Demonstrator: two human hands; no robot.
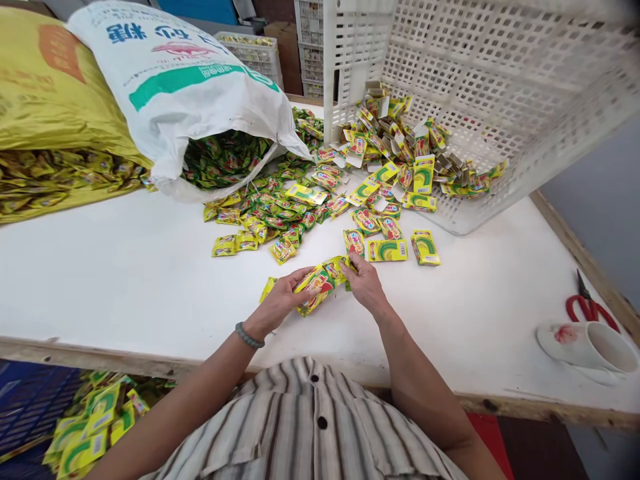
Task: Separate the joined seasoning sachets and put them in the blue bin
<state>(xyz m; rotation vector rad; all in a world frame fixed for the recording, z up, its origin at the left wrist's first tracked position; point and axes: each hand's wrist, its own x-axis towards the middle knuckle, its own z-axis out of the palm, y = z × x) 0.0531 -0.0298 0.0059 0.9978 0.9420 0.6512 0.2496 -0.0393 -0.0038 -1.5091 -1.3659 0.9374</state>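
My left hand (284, 300) is closed around a small yellow and green candy box (315, 293), held just above the near part of the white table. At the box's upper right end, my right hand (366, 283) pinches a small candy packet (335, 268); whether the packet is partly inside the box I cannot tell. Beyond my hands lies a loose pile of candy packets (270, 213). Several flat boxes (387, 251) lie on the table past my right hand. Another yellow packet (267, 289) rests beside my left hand, partly hidden.
A tipped white plastic crate (480, 73) spills boxes at the right. An open white sack (200, 87) and a yellow sack (60, 87) hold packets at the left. Red-handled scissors (590, 308) and a mug (575, 343) are at the right. A blue crate (30, 407) stands below.
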